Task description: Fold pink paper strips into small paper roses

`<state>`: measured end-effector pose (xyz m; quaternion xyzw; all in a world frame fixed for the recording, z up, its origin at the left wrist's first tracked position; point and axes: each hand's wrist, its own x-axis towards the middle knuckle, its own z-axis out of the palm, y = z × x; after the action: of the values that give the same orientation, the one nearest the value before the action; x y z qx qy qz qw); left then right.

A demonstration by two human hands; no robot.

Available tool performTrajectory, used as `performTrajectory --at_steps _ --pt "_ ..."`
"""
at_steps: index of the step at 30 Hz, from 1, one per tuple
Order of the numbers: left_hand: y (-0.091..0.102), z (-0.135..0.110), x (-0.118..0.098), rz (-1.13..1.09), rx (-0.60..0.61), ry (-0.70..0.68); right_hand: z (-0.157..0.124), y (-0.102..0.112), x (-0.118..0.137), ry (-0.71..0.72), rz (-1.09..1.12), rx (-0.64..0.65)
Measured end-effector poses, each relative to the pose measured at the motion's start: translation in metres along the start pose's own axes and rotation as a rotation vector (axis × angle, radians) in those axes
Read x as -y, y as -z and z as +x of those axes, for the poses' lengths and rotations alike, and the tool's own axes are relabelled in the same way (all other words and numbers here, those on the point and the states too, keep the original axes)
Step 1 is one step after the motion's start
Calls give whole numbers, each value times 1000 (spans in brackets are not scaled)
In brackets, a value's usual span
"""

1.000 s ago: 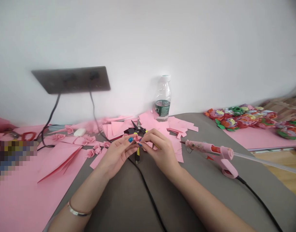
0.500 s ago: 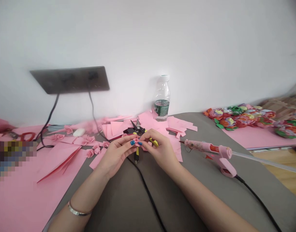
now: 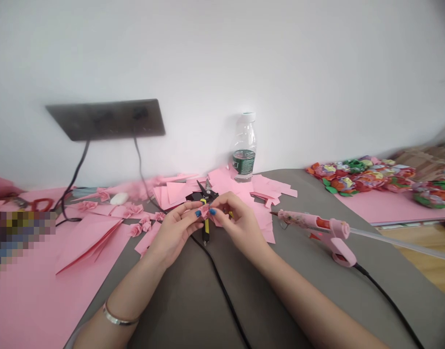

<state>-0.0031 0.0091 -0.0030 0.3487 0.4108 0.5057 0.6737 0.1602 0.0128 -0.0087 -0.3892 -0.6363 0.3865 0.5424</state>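
1. Over the tabletop [image 3: 193, 300], your left hand [image 3: 175, 230] and right hand [image 3: 240, 225] pinch one pink paper piece [image 3: 206, 211] between their fingertips.
2. One pair of snips [image 3: 206, 224] lies beneath.
3. One glue gun [image 3: 326, 233] rests to your right.

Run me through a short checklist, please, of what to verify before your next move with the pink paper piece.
1. Pink paper piece pinched by left hand and right hand: ok.
2. Hot glue gun lying apart from the hands: ok.
3. Glue stick fitted in the gun: ok.
4. Gun heated: cannot tell.
5. Blades of the black-and-yellow shears clear of the hands: ok.
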Motion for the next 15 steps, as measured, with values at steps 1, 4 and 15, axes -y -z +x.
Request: performTrajectory --at_steps 1,4,15 --pt "0 0 0 7 -11 3 0 0 -1 -60 56 1" --pt "0 -1 0 38 -26 -15 1 0 -4 -214 183 64" --pt "0 -1 0 86 36 -105 3 3 -2 -449 407 149"
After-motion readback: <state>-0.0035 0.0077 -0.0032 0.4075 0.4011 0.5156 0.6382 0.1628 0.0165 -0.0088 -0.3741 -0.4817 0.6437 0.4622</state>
